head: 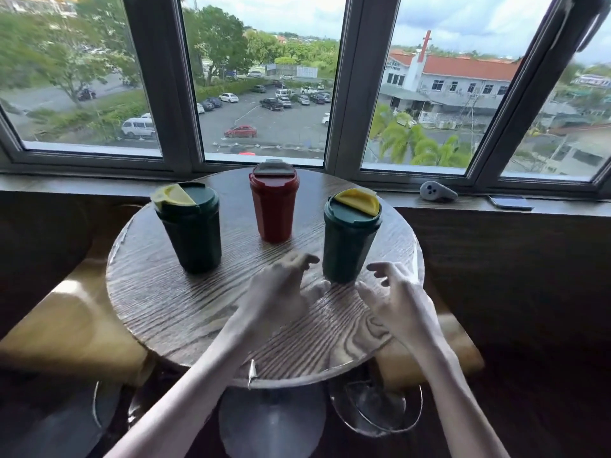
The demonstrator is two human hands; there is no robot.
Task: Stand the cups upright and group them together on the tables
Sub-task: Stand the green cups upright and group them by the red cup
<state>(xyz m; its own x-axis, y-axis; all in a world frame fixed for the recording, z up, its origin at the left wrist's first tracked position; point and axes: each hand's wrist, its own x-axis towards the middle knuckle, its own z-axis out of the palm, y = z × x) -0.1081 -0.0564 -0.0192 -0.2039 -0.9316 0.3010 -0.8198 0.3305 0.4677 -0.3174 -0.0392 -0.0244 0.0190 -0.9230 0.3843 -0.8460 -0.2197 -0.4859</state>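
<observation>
The left hand point(281, 289) and right hand point(396, 299) hover side by side, fingers loosely spread and holding nothing, over the round bench point(165, 302) of grainy wood. Three smooth, tapered cups stand upright. The near green cup point(347, 246), yellow-lidded, is just beyond the gap between the hands. The red cup point(274, 209) is farther ahead of the left hand. The far green cup point(195, 236), also yellow-lidded, is well off to that hand's left.

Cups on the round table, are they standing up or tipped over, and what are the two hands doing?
Left green cup: upright, lid on.
Red cup: upright, lid on, apart from both green cups.
Right green cup: upright, lid on.
Left hand: open, holds nothing.
Right hand: open, holds nothing.
</observation>
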